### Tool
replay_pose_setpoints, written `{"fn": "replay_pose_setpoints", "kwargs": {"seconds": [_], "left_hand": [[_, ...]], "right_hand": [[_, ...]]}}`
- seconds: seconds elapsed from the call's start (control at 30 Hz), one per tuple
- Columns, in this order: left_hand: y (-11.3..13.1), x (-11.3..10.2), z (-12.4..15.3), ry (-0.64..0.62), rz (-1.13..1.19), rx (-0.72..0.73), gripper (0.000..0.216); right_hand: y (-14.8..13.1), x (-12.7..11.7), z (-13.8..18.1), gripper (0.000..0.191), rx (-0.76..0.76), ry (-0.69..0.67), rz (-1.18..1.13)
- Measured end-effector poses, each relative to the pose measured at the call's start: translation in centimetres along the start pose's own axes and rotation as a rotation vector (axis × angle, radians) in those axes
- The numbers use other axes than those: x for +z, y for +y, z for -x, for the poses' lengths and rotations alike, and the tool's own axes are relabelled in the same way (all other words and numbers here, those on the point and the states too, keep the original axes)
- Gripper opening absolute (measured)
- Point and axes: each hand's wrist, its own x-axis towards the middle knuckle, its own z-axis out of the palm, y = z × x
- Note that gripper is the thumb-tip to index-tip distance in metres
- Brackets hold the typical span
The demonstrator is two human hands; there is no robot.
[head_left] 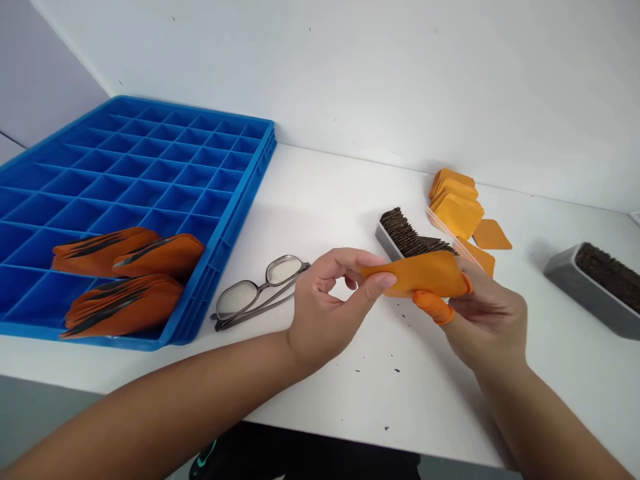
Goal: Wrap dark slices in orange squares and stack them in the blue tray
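Both hands meet over the white table, holding one orange flat piece (425, 275). My left hand (330, 307) pinches its left tip between thumb and fingers. My right hand (480, 313) grips its right end, with orange finger cots on the thumb and a fingertip. Just behind the piece sits a small grey tray (387, 239) of dark brown sheets. A pile of orange pieces (457, 207) lies beyond it to the right.
A blue compartment tray (150, 167) at the left holds several stacks of orange pieces (125, 277). Eyeglasses (257, 290) lie beside it. A second grey tray (595, 287) of dark sheets stands at the far right. Dark crumbs dot the table near the front edge.
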Motion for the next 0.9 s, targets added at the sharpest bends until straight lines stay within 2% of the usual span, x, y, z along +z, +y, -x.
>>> {"fn": "replay_pose_setpoints", "kwargs": {"seconds": [0.1,0.2,0.3,0.4,0.47,0.57,0.63,0.73,0.8,0.9], "left_hand": [[0.6,0.0,-0.3,0.032,0.013,0.099,0.019],[1.1,-0.3,-0.7,-0.028,-0.038,0.248,0.026],[1.4,-0.9,-1.1,-0.178,-0.161,0.455,0.03],[1.1,-1.3,-1.4,-0.248,-0.284,0.621,0.032],[0.7,-1.3,-1.4,-0.234,-0.326,0.636,0.029],[0.1,-1.1,-1.3,-0.243,-0.307,0.561,0.025],[-0.1,-1.0,-1.2,-0.268,-0.282,0.501,0.032],[-0.2,-1.0,-1.1,-0.293,-0.266,0.475,0.05],[-0.3,-1.0,-0.9,-0.352,-0.281,0.466,0.062],[-0.6,-1.0,-0.5,-0.505,-0.34,0.474,0.08]], "right_hand": [[-0.1,0.9,0.2,0.027,-0.081,0.019,0.178],[-1.1,1.2,0.5,0.046,-0.234,0.038,0.323],[-2.5,0.9,0.7,0.07,-0.248,0.038,0.254],[-3.1,0.2,0.7,0.061,-0.187,-0.015,0.127],[-3.0,-0.1,0.7,0.054,-0.123,-0.047,0.089],[-2.4,-0.2,0.6,0.044,-0.082,-0.048,0.112],[-2.3,0.0,0.7,0.033,-0.084,-0.014,0.14],[-2.4,0.4,0.8,0.019,-0.039,0.107,0.153],[-2.6,0.7,1.0,0.023,-0.002,0.156,0.137],[-2.8,1.3,1.2,0.038,0.029,0.141,0.092]]}}
